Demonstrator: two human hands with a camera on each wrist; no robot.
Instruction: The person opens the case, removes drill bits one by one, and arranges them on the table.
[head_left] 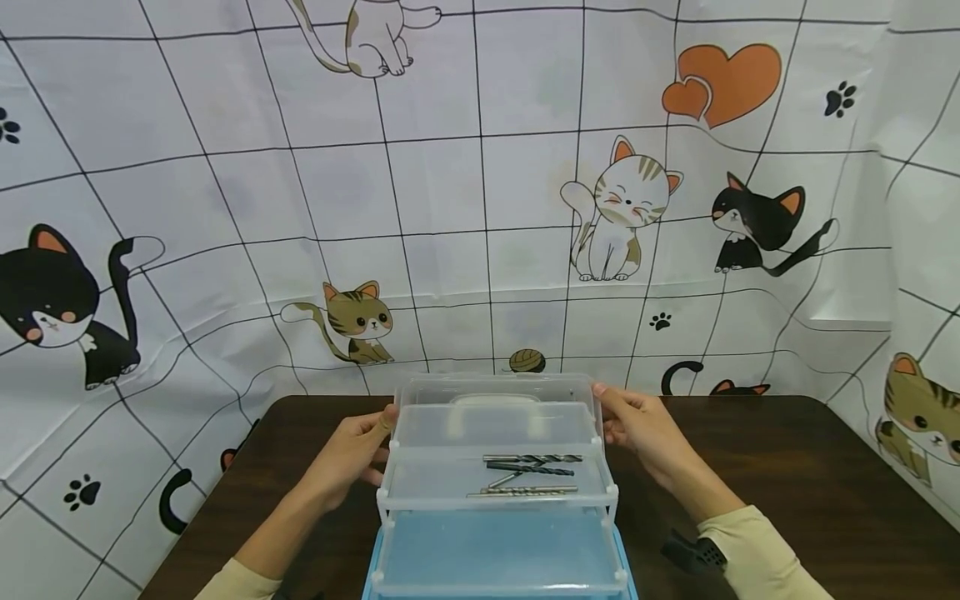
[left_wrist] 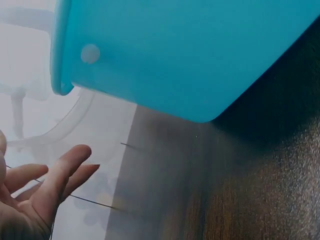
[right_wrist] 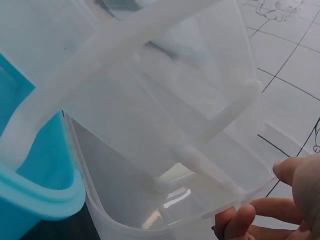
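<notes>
A tiered storage box stands open, with a blue base (head_left: 626,575) and translucent white trays (head_left: 495,550) stepped above it. Several drill bits (head_left: 531,470), silvery and dark, lie in the upper tray. Behind the trays is the clear lid (head_left: 420,390), swung back. My left hand (head_left: 351,454) holds the lid's left edge, thumb at the rim and fingers spread behind; in the left wrist view the fingers (left_wrist: 60,175) show beside the curved rim. At the right edge, my right hand (head_left: 647,433) pinches the lid, thumb on one side and fingers curled under it (right_wrist: 250,215).
The box stands on a dark wood table (head_left: 750,450). Just behind the table's far edge hangs a white gridded sheet (head_left: 450,192) with cartoon cats. A black strap device (head_left: 693,552) sits at my right sleeve (head_left: 757,554).
</notes>
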